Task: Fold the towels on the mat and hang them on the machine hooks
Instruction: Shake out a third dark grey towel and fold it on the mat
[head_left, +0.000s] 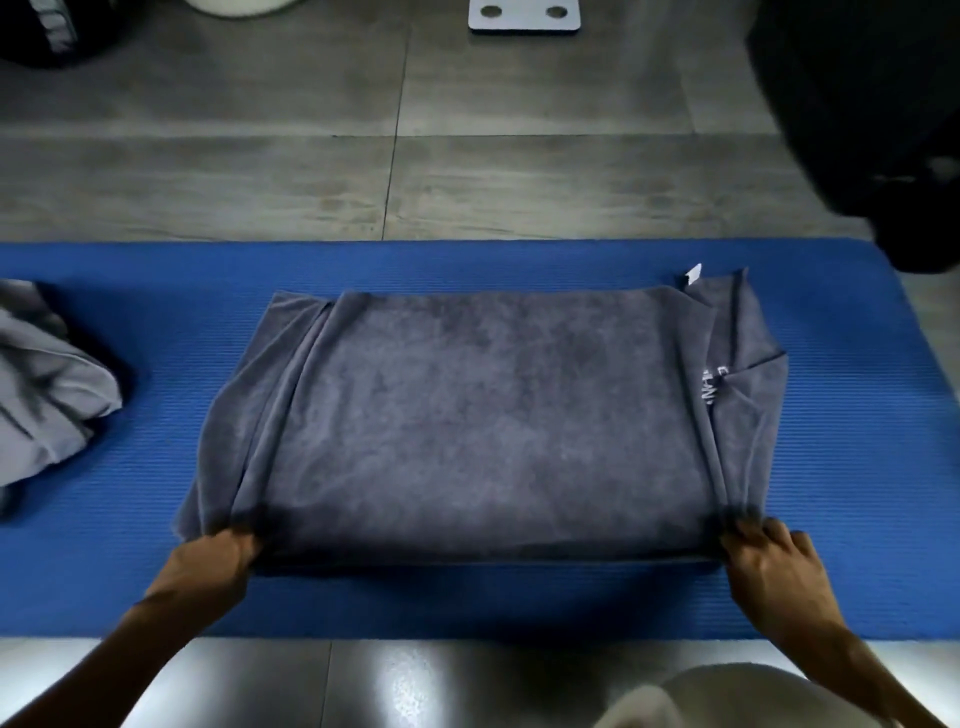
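Towel (488, 415) lies mid-frame on the blue mat (857, 467), long axis left to right; I pinch its near corners, left hand (215, 558) and right hand (774, 561), far edge straight ahead.

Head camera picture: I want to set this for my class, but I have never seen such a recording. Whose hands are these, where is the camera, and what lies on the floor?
There is no machine here. A person wears one camera on the head, looking forward and down, so the two bare hands reach in from the bottom edge. On a grey tiled floor lies a blue mat. A dark grey towel is spread on it, its side edges folded in. The left hand pinches the towel's near left corner and the right hand pinches the near right corner. A second, crumpled grey towel lies at the left end of the mat, not yet folded. No hooks can be made out in this view.
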